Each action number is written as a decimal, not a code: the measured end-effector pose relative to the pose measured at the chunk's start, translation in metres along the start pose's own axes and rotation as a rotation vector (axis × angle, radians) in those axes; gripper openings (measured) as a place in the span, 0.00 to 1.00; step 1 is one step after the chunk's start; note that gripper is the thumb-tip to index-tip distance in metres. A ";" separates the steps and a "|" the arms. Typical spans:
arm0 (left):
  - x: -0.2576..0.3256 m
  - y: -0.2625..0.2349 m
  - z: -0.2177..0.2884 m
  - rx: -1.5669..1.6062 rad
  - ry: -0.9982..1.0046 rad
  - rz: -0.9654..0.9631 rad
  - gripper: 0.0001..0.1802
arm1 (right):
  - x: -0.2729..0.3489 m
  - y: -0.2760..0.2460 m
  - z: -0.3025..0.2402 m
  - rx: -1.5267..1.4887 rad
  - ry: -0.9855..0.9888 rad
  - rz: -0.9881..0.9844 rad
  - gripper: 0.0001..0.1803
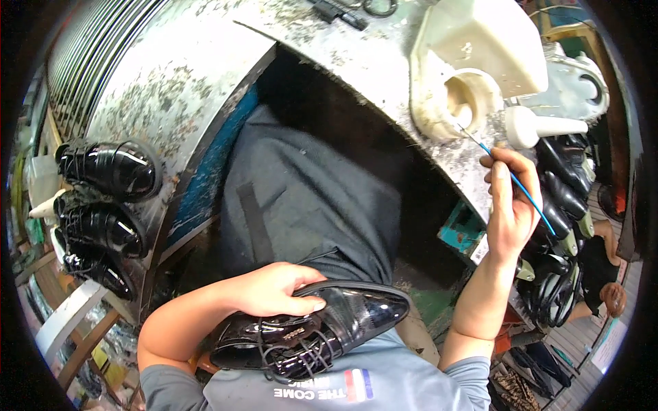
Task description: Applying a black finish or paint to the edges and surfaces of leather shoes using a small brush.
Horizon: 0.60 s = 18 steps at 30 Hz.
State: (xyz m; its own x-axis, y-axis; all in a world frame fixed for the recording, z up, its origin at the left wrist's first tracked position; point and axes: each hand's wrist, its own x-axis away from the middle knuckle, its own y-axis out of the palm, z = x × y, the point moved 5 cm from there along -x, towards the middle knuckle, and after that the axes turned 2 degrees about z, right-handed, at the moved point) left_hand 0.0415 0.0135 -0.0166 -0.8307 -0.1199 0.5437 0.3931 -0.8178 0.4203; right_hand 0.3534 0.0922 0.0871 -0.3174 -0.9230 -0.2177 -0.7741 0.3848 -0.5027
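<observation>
My left hand is closed over a glossy black lace-up shoe, fingers at its opening and thumb on its upper. The shoe lies on its side against my grey shirt, toe to the right, laces hanging loose. Between the fingertips of my right hand is a thin blue-handled brush. Its tip reaches the mouth of a cream plastic container on the worktop; whether it touches what is inside I cannot tell. Beside that container a white nozzle-shaped piece lies on its side.
Several glossy black shoes line the left edge of the paint-spotted worktop. More black shoes on green lasts stand at the right. A black tool lies at the back. Another person shows at the far right.
</observation>
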 end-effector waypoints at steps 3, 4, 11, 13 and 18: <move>-0.002 0.000 -0.002 0.072 -0.008 0.007 0.25 | 0.030 0.010 -0.010 -0.181 -0.003 -0.145 0.07; -0.002 0.001 -0.005 0.083 -0.011 0.001 0.25 | 0.039 0.016 -0.020 -0.203 -0.117 -0.125 0.07; 0.000 0.001 -0.012 0.033 0.064 0.060 0.30 | 0.078 0.045 -0.035 -0.395 -0.094 -0.571 0.05; 0.000 0.001 -0.008 0.022 0.026 0.041 0.28 | 0.088 0.060 -0.030 -0.461 -0.088 -0.762 0.05; 0.001 0.002 -0.005 0.003 -0.022 0.023 0.27 | 0.104 0.079 -0.027 -0.518 -0.064 -0.934 0.06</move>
State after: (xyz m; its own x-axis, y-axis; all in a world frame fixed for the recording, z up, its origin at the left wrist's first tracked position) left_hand 0.0397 0.0090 -0.0189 -0.8122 -0.1261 0.5696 0.4134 -0.8133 0.4094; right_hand 0.2448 0.0264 0.0470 0.5392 -0.8419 0.0192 -0.8386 -0.5389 -0.0799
